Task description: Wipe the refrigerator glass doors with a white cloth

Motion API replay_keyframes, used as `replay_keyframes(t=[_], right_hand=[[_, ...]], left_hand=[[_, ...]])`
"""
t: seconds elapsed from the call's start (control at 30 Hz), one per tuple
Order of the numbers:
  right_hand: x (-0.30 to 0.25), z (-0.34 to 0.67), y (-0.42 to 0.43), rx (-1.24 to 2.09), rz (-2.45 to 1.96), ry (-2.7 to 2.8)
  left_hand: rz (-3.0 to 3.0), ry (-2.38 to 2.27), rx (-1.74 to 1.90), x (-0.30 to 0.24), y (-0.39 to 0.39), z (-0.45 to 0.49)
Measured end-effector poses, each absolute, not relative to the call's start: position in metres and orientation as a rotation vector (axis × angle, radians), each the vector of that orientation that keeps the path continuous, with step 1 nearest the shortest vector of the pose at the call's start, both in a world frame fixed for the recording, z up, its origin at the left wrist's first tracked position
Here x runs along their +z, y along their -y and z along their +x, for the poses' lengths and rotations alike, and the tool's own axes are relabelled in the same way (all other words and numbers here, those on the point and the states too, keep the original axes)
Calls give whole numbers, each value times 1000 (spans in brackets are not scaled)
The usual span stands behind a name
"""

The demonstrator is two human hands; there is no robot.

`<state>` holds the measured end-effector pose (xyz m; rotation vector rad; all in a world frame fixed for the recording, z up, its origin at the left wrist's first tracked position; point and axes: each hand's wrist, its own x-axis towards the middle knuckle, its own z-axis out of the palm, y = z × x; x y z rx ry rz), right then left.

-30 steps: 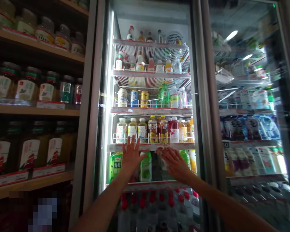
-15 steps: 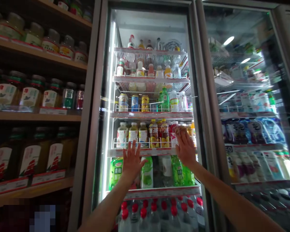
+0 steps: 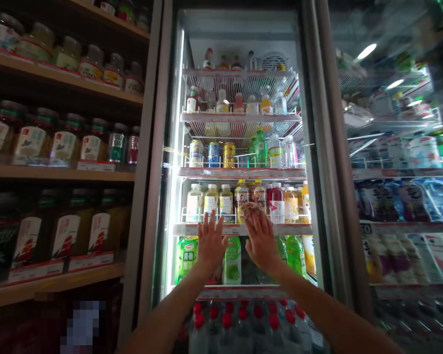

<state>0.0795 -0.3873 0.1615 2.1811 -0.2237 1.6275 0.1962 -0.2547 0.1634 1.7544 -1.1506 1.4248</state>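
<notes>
My left hand [image 3: 211, 246] lies flat against the glass door [image 3: 236, 29] of a lit drinks fridge, its fingers spread, nothing in it. To its right, my right hand [image 3: 262, 246] presses a crumpled, brownish-pink cloth [image 3: 251, 209] to the same glass, the fingers over it. Behind the glass, brown tea bottles with yellow caps [image 3: 242, 189] stand at the height of the cloth. White-capped tea bottles [image 3: 227, 200] appear just above my left fingers. A green-labelled bottle [image 3: 232, 263] shows between my two hands, on the shelf below.
On the left, wooden shelves [image 3: 66, 172] carry jars and bottles. A metal door frame [image 3: 325, 162] divides this door from another glass-fronted fridge [image 3: 402, 172] on the right. Red-capped bottles [image 3: 227, 322] fill the bottom of the lit fridge.
My right hand has slid left and slightly down across the glass with the cloth, closer to my left hand. My left hand stays on the glass at nearly the same spot.
</notes>
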Motion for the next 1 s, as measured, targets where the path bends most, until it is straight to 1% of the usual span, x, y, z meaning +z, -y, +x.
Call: replay_keyframes(t=[0.07,0.17,0.3,0.37,0.5,0.6,0.67,0.73,0.77,0.9,0.97,1.0], right_hand=[[153,86,377,1571,2258,109],[140,85,374,1565,2305,-43],[126,61,405,1539,2246,-300],[123,47,429,1585,2176,-172],[132,30,465,1755,1988,407],[138,24,475,1692,1972,478],[138,19,478,1629,2001,434],[137,13,481,1582,2027,393],[136,11,482,1566,2035,379],[132,14,482,1600,2008,389],[130,18,479,1669,1981,410],[129,19,478,1698,1979,416]], left_hand=[[1555,1303,1357,172,259,183],[1343,1600,1160,183,273,167],[1380,1523,1076,186,295,162],[1403,1495,1138,181,306,161],[1446,1428,1462,164,332,155],[1433,1450,1672,154,342,160],[1378,1634,1758,156,334,175],[1342,1768,1771,166,315,196],[1357,1758,1754,172,304,208],[1522,1380,1635,187,273,236],[1577,1279,1597,179,271,234],[1599,1301,1593,172,273,230]])
